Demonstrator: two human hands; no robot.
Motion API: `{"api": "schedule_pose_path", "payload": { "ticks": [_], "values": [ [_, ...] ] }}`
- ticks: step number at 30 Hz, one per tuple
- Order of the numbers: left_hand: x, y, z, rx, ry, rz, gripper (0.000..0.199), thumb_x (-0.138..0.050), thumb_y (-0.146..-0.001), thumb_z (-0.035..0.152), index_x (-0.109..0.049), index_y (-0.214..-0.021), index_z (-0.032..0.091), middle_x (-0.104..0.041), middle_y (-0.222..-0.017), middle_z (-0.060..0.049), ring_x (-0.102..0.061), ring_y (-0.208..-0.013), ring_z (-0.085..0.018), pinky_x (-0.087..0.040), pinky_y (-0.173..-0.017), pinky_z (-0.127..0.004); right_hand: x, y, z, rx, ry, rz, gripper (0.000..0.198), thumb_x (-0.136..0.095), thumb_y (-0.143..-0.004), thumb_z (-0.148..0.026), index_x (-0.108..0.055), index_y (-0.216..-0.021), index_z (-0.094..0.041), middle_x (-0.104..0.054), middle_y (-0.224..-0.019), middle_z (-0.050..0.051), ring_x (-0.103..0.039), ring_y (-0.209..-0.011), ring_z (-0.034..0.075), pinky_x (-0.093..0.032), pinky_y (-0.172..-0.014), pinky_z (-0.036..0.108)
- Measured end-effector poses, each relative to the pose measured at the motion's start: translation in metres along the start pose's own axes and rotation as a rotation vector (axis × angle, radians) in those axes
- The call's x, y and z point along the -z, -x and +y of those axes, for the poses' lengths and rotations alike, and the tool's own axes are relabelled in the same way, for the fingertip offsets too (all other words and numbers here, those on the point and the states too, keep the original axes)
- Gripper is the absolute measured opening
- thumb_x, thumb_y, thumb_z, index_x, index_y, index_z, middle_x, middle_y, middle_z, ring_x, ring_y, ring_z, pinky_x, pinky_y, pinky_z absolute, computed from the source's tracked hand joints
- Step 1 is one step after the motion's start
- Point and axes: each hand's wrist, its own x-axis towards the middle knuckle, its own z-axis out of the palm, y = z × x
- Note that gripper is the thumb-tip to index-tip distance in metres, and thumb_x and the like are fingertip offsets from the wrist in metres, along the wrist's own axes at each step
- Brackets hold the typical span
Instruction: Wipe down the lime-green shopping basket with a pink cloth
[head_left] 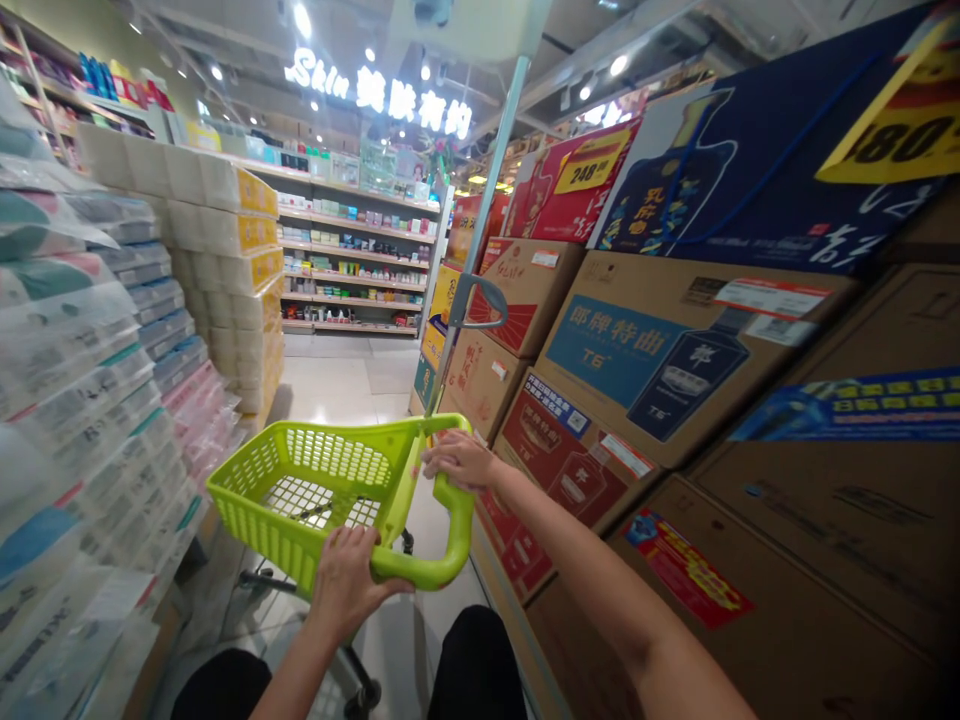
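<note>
A lime-green plastic shopping cart (300, 545) is right in front of me, with slotted basket walls and a looped handle at its near right. My left hand (349, 580) grips the basket's near rim where the handle begins, thumb lying along the bar. Farther up, my right hand (459, 460) closes over the other side of the handle, fingers curled toward the basket. Through the basket's grid floor, parts of a dark frame show. A grey pole with a loop-shaped bracket (480, 303) rises just beyond the handle.
Stacked cartons (622, 350) line the right side close to my arm. On the left stand wrapped packs (67, 400) and tissue bundles (225, 260). Tiled floor (345, 375) runs ahead to shelves of small goods (352, 235). My dark-clothed knees are behind the cart.
</note>
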Motion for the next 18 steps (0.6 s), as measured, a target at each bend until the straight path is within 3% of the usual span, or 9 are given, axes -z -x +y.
{"api": "schedule_pose_path", "payload": {
  "ticks": [3,5,8,11,14,18],
  "values": [
    [0.001,-0.001,0.001,-0.003,-0.025,-0.001,0.045,-0.061,-0.074,0.063,-0.057,-0.093,0.023,-0.062,-0.09,-0.003,-0.055,-0.092,-0.026,-0.036,-0.093,-0.044,0.004,0.004,0.0,-0.034,-0.037,0.012,0.032,-0.053,-0.096,-0.037,-0.057,-0.121,-0.017,-0.059,-0.121,0.008,-0.061,-0.103,0.019,-0.053,-0.087,0.04],
    [0.0,-0.001,0.001,-0.01,-0.041,0.006,0.041,-0.06,-0.075,0.061,-0.057,-0.093,0.024,-0.062,-0.09,-0.003,-0.055,-0.092,-0.026,-0.036,-0.092,-0.043,0.004,0.013,0.0,0.0,-0.048,-0.035,0.026,-0.058,-0.093,-0.041,-0.066,-0.105,-0.019,-0.066,-0.108,0.005,-0.063,-0.096,0.018,-0.053,-0.086,0.037],
    [-0.001,-0.001,0.001,-0.023,-0.055,0.016,0.04,-0.06,-0.076,0.06,-0.057,-0.094,0.024,-0.063,-0.091,-0.004,-0.056,-0.093,-0.026,-0.037,-0.092,-0.042,-0.002,0.037,-0.007,0.158,-0.086,-0.153,0.029,-0.058,-0.089,-0.044,-0.072,-0.074,-0.025,-0.068,-0.078,0.001,-0.062,-0.082,0.017,-0.049,-0.083,0.033],
    [-0.003,-0.002,0.0,-0.023,-0.07,0.026,0.042,-0.059,-0.076,0.061,-0.057,-0.095,0.024,-0.063,-0.091,-0.004,-0.056,-0.092,-0.025,-0.037,-0.092,-0.042,-0.012,0.068,-0.023,0.257,-0.089,-0.251,0.039,-0.048,-0.093,-0.04,-0.073,-0.066,-0.027,-0.063,-0.063,0.0,-0.058,-0.07,0.016,-0.046,-0.078,0.031],
    [-0.006,-0.004,0.002,-0.018,-0.092,0.034,0.044,-0.057,-0.077,0.064,-0.058,-0.095,0.024,-0.063,-0.09,-0.004,-0.057,-0.092,-0.025,-0.037,-0.092,-0.041,-0.016,0.09,-0.037,0.173,-0.04,-0.178,0.042,-0.039,-0.098,-0.035,-0.075,-0.079,-0.027,-0.065,-0.067,0.002,-0.058,-0.068,0.016,-0.044,-0.073,0.03],
    [-0.009,-0.007,0.008,-0.009,-0.104,0.028,0.044,-0.056,-0.078,0.064,-0.057,-0.095,0.023,-0.063,-0.091,-0.005,-0.056,-0.092,-0.025,-0.037,-0.092,-0.042,-0.001,0.086,-0.021,0.262,-0.038,-0.111,0.033,-0.042,-0.097,-0.031,-0.075,-0.095,-0.028,-0.072,-0.093,0.004,-0.063,-0.097,0.02,-0.043,-0.09,0.037]
  ]
}}
